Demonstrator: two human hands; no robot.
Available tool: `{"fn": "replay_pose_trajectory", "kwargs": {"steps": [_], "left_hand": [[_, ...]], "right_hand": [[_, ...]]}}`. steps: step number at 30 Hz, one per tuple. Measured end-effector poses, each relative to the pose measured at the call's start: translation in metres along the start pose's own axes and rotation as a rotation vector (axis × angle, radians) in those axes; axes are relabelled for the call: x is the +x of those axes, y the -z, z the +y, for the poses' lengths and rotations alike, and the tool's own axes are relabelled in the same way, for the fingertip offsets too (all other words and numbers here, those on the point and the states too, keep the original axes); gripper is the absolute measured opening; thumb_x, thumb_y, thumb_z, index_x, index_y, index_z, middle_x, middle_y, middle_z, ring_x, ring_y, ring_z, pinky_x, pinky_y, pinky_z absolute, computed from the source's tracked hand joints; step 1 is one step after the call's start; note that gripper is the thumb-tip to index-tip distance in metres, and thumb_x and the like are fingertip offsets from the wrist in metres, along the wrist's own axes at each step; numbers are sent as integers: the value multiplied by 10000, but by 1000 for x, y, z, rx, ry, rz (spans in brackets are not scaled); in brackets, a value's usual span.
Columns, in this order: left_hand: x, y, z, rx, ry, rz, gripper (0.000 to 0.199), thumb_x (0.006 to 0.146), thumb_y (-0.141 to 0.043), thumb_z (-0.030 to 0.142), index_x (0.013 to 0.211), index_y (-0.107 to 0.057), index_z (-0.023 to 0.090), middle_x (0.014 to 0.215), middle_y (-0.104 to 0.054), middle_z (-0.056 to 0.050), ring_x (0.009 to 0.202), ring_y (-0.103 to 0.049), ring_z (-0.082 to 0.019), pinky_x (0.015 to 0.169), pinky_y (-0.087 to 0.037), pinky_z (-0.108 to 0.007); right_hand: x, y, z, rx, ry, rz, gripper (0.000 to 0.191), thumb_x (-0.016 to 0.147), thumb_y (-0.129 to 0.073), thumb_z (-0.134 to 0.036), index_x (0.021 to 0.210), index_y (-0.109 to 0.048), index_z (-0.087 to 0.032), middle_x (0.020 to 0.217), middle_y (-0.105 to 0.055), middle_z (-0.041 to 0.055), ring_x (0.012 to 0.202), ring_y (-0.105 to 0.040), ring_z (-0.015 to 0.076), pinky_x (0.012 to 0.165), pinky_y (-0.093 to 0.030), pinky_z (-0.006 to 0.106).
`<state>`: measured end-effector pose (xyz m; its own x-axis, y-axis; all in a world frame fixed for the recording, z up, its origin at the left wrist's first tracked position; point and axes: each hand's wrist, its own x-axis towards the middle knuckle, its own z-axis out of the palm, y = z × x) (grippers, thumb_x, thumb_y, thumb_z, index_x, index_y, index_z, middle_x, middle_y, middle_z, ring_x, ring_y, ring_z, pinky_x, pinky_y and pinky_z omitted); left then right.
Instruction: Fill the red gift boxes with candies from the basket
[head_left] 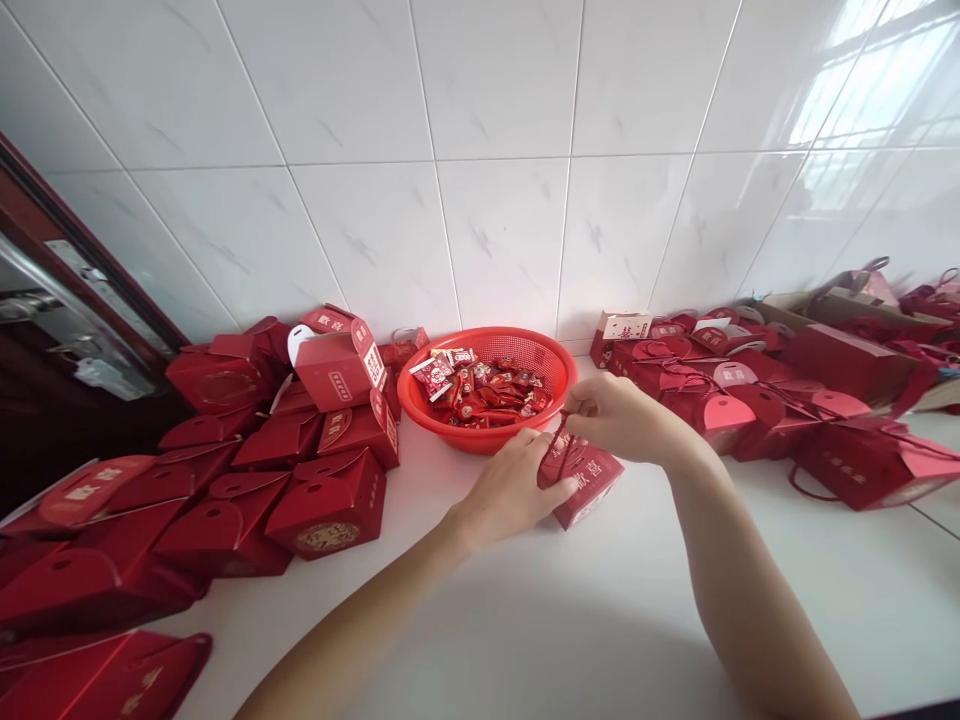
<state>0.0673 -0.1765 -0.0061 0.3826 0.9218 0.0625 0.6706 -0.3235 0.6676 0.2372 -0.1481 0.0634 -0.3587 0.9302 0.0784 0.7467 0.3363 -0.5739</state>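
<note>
A small red gift box [596,487] with pale printed characters rests on the white counter, in front of the basket. My left hand [517,480] is wrapped around its left side, thumb lying across the front. Above the box's top, my right hand [622,415] pinches a dark red cord [559,440] that runs down to the box. Part of the lid is hidden by my fingers. Just behind stands a red plastic basket [484,437], and red-wrapped candies [495,392] fill its bottom.
Many red boxes [330,505] crowd the counter [480,640] on the left, some stacked. Corded red boxes [874,465] stand along the right. A tiled wall [502,230] closes off the back, and a dark door frame [82,260] is at far left.
</note>
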Motion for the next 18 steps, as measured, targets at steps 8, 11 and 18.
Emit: {"fn": "replay_pose_trajectory", "kwargs": {"steps": [8,11,18], "left_hand": [[9,-35,-18,-276,-203,67,910,806,-727,537,1537,-297,207,1575,-382,-162,1477,-315,-332,1201,-295,-509],[8,-62,-29,-375,-217,192,834,824,-702,420,1510,-292,181,1547,-402,-179,1455,-361,-305,1210,-290,-501],[8,-93,-48,-471,-166,95,443,830,-636,270,1254,-544,181,1248,-609,-116,1172,-597,-240,1087,-451,-437]], "right_hand": [[-15,32,21,-122,-78,106,164,765,-584,-185,612,-528,-209,629,-600,11,595,-520,152,536,-360,277],[-37,57,32,-50,-150,172,161,807,-605,-304,678,-616,-209,656,-645,17,605,-568,169,551,-407,283],[-91,92,78,-48,-289,373,236,831,-597,-364,686,-654,-187,660,-666,67,623,-583,181,584,-447,313]]}}
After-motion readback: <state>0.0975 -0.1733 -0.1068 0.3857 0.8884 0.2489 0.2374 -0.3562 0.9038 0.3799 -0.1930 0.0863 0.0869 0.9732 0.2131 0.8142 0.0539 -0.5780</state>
